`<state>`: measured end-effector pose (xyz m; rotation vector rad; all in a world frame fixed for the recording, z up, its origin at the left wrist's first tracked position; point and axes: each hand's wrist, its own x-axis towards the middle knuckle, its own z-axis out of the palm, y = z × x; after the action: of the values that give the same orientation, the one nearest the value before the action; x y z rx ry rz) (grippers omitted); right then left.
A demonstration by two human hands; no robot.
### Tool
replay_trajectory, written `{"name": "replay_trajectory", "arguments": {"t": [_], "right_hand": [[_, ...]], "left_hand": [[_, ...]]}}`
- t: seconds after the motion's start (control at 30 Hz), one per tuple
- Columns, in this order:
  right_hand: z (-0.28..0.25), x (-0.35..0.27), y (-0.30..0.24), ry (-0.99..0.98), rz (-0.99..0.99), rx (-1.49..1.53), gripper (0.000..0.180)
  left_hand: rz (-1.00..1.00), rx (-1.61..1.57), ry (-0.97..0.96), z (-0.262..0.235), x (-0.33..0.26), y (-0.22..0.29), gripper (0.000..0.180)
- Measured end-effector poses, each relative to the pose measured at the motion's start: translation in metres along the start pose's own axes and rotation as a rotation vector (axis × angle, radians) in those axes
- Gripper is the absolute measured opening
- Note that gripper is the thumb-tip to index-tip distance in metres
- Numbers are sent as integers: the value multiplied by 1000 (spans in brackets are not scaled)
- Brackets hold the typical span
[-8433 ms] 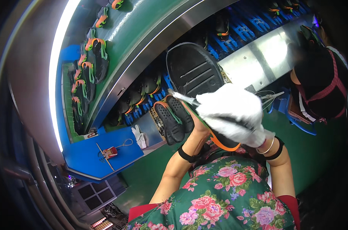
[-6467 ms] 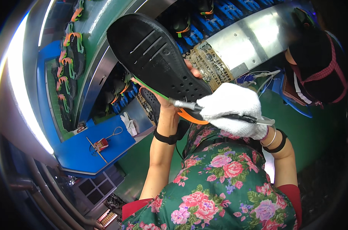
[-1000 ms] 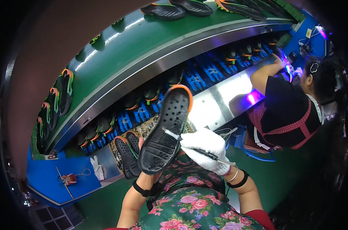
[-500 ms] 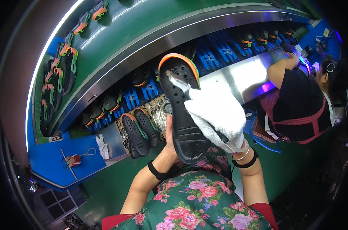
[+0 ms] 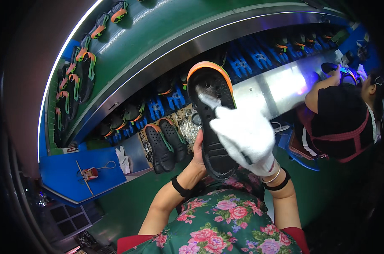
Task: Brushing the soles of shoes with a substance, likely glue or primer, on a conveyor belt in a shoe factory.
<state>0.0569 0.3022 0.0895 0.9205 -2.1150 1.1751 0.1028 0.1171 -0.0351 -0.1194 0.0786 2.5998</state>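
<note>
A black perforated clog (image 5: 215,150) with an orange and green rim is held up in front of me, its inside facing me. My bare left hand (image 5: 198,153) is closed around its left edge, most fingers hidden behind it. In a white knit glove, my right hand (image 5: 244,137) grips a small pale brush (image 5: 209,100). The brush's blurred tip meets the inside of the clog near the orange-rimmed end. Just left of my left hand, a pair of black clogs (image 5: 161,146) with orange and green straps lies on a patterned cardboard strip.
A blue side table (image 5: 65,173) at left bears a red tool with a rod and a white glove (image 5: 123,160). Behind the bench, blue racks (image 5: 242,67) hold clogs. A green conveyor (image 5: 158,25) carries more. A co-worker (image 5: 340,110) sits at right with a clog.
The whole view has shifted, so the scene sits farther right. Both hands still hold the clog and brush, the brush tip shifting slightly. The co-worker's clog shows more plainly.
</note>
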Motion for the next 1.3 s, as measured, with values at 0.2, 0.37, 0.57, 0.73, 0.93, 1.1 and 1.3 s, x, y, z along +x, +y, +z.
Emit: {"name": "replay_trajectory", "arguments": {"t": [0.2,0.37,0.57,0.73,0.93,1.1,1.3], "right_hand": [[2,-6,6,26,173,204,38],[18,-11,1,61,-14,45,35],[9,-8,6,131,180,262,20],[22,-19,-2,36,24,251,31],[11,-19,7,132,93,214,26],[19,-30,8,3,80,460,28],[19,-36,6,-17,-3,304,28]], "left_hand": [[11,-29,-64,5,9,4,88],[3,63,22,6,16,17,104],[191,55,-11,30,38,20,101],[150,231,-75,53,56,10,110],[256,127,-90,65,69,12,115],[105,133,-213,63,69,25,110],[122,177,-222,62,71,29,110]]}}
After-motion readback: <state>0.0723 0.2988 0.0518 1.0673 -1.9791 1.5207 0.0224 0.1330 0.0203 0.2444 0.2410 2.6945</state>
